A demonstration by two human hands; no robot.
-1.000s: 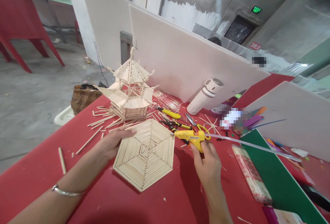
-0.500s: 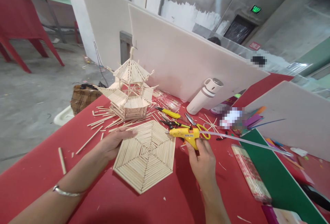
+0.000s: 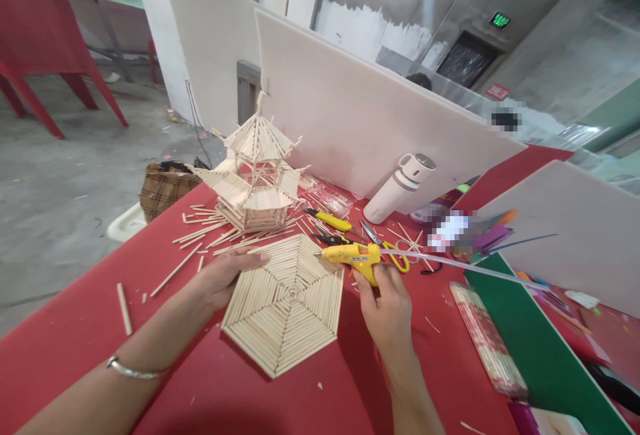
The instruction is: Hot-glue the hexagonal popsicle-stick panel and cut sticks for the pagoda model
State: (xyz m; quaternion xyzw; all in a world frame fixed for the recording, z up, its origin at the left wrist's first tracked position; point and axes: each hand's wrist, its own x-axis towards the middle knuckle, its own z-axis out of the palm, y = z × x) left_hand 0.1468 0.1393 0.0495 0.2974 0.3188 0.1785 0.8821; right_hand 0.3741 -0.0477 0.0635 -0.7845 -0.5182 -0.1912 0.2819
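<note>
Pale wooden sticks, smooth and slender, make up the hexagonal panel point(image 3: 283, 318), which sits over the matte red desk point(image 3: 200, 395), in front of a stick-built pagoda point(image 3: 257, 181) with flared eaves and a pointed roof. The left hand point(image 3: 227, 276) pinches the panel's upper-left edge, thumb on top; the right hand point(image 3: 386, 293) is wrapped round the handle of a yellow plastic glue gun point(image 3: 353, 256). A long translucent glue stick point(image 3: 465, 265) juts from its back. The metal nozzle overlaps the panel's upper part — whether it touches, I cannot tell. Beyond lie a yellow-handled cutter point(image 3: 334, 221), scissors point(image 3: 370, 231) and a glossy white flask point(image 3: 395, 191).

The glue gun's small label is too blurred to read, as is the green lit sign point(image 3: 499, 20).

The panel shows six triangular sections — sticks laid parallel in each, shortening toward a small ring-like centre, with clear seams between.
</note>
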